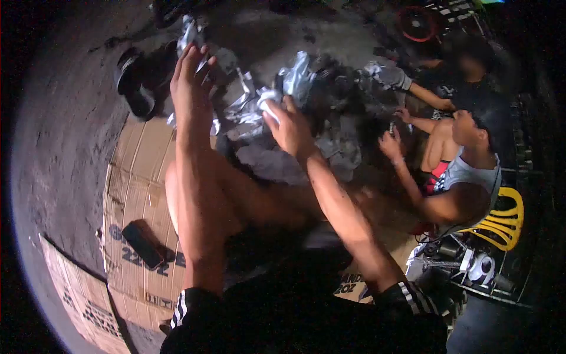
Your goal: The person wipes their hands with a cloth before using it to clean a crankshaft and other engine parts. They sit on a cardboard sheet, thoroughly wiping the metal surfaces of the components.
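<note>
I sit on flattened cardboard (138, 177) on the floor, knees up. My left hand (191, 82) is stretched far forward, fingers spread, over a heap of crumpled silvery sheets (247, 109); whether it grips a sheet I cannot tell. My right hand (289, 127) is closed around a crumpled white-silver wad (268, 100) at the middle of the heap. More crumpled sheets (339, 147) lie to the right of that hand.
A dark phone (142, 245) lies on the cardboard by my left leg. Two other people (466, 171) sit at the right, their hands at the heap. A yellow plastic chair (507, 218) and dark sandals (132, 79) stand nearby on bare concrete.
</note>
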A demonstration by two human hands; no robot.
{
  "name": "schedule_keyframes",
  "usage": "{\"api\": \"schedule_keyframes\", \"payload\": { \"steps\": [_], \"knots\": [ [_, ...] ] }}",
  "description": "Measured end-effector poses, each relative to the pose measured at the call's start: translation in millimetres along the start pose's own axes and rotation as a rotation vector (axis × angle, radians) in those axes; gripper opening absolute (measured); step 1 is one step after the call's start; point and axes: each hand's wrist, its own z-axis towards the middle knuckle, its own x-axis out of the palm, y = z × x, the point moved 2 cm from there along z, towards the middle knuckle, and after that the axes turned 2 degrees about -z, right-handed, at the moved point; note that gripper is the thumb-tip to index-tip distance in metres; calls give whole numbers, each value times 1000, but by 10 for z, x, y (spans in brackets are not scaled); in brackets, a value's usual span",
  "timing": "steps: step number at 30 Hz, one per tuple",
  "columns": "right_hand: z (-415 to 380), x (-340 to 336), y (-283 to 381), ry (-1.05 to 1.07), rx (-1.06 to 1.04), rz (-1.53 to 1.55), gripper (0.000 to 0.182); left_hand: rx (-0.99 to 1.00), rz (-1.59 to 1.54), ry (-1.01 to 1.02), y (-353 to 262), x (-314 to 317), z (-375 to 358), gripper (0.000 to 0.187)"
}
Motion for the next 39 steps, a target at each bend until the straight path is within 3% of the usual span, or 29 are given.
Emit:
{"api": "schedule_keyframes", "payload": {
  "steps": [5, 9, 11, 14, 16, 17, 18, 20, 23, 26, 29, 31, 33, 35, 37, 38, 39],
  "knots": [
    [-102, -191, -258, 360, -14, 3, 29, -12, 10, 55, 139, 153, 29, 49],
    [-350, -272, -336, 351, -15, 87, 31, -2, -33, 40, 271, 120, 62, 49],
    [-484, -320, -303, 452, 61, 40, 34, -13, -20, 19, 318, 68, 25, 49],
    [-577, -311, -206, 447, 66, -68, 38, 109, 100, 79, 519, 73, 80, 43],
    [-520, -277, -157, 347, 57, -9, 42, 229, 366, 276, 871, 158, 106, 38],
    [-539, -268, -131, 343, 56, 5, 42, 247, 599, 345, 1090, 177, 120, 42],
    [-534, -271, -138, 357, 50, 14, 43, 138, 784, 430, 1075, 300, -37, 48],
    [-536, -259, -104, 377, 37, 26, 44, 127, 894, 547, 1255, 355, -106, 60],
    [-690, -218, -173, 467, 83, -116, 44, 112, 801, 536, 1349, 311, -170, 60],
    [-822, -179, -197, 363, 23, -147, 41, -30, 743, 558, 1345, 322, -141, 61],
    [-1014, -86, -360, 515, 82, -124, 35, -51, 684, 616, 1398, 296, -68, 63],
    [-1255, 28, -729, -99, -121, 127, 31, -42, 795, 625, 1321, 313, -105, 61],
    [-955, -461, -346, 34, 143, 245, 33, 15, 801, 643, 1408, 310, -68, 61],
    [-823, -480, -431, 152, 75, 249, 42, -4, 773, 631, 1517, 300, -43, 60],
    [-714, -330, -628, 328, 225, 124, 36, 49, 732, 671, 1518, 288, -26, 57],
    [-654, -329, -648, 317, -20, 60, 29, 119, 780, 704, 1537, 299, 7, 47],
    [-668, -322, -674, 317, -22, 63, 29, 119, 783, 702, 1556, 281, 37, 47]
  ]
}}
